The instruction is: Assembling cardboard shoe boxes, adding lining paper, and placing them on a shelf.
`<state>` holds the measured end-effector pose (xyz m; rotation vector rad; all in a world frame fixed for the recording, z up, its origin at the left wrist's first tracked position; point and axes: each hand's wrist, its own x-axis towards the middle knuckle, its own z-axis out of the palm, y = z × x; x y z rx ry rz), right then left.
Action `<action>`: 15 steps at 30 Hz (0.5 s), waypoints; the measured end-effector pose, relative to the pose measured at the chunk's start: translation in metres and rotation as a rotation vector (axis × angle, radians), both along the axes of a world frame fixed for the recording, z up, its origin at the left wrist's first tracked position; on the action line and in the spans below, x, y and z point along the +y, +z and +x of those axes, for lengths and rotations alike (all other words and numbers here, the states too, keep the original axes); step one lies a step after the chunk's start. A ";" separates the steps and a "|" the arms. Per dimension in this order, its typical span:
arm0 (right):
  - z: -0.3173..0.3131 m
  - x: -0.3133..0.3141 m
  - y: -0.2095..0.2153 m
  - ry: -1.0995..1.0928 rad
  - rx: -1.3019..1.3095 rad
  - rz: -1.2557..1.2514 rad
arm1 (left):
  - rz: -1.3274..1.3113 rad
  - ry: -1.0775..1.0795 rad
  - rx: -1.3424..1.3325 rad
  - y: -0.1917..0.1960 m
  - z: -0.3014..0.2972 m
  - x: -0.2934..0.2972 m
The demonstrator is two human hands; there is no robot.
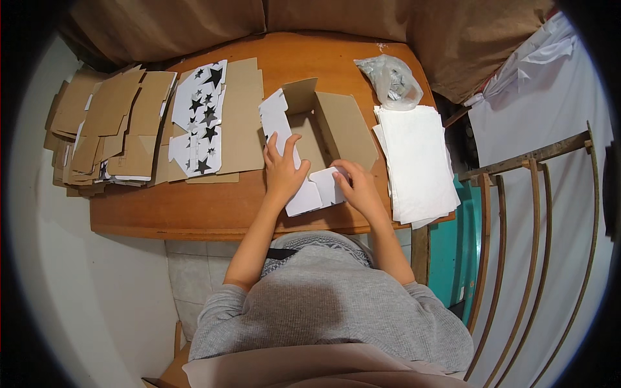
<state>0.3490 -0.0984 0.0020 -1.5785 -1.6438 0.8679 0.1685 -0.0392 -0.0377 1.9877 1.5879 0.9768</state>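
Observation:
A partly folded cardboard box (349,125), brown inside and white outside, stands in front of me with its top uncovered. My left hand (283,169) lies on the white panel along the box's left side, fingers spread apart and pressing it. At the near right corner, my right hand (354,187) pinches a white end flap (328,185) between thumb and fingers. The far flap and the right wall stand up, brown side showing. Part of the left wall is hidden under my left hand.
Flat cardboard box blanks (110,129) lie piled at the left, beside a white sheet with black stars (206,123). To the right are a stack of white paper (417,161) and a clear plastic bag (391,81). A wooden rack (533,194) stands beyond the table (162,216).

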 end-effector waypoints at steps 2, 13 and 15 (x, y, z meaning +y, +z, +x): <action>-0.001 0.000 0.000 -0.007 -0.076 0.104 | -0.016 -0.007 -0.023 0.002 -0.001 -0.005; 0.013 0.000 0.001 -0.131 0.011 -0.007 | -0.232 -0.190 -1.044 -0.014 -0.049 0.013; 0.010 0.004 -0.006 -0.097 0.052 -0.004 | -0.156 -0.168 -0.969 -0.027 -0.050 0.009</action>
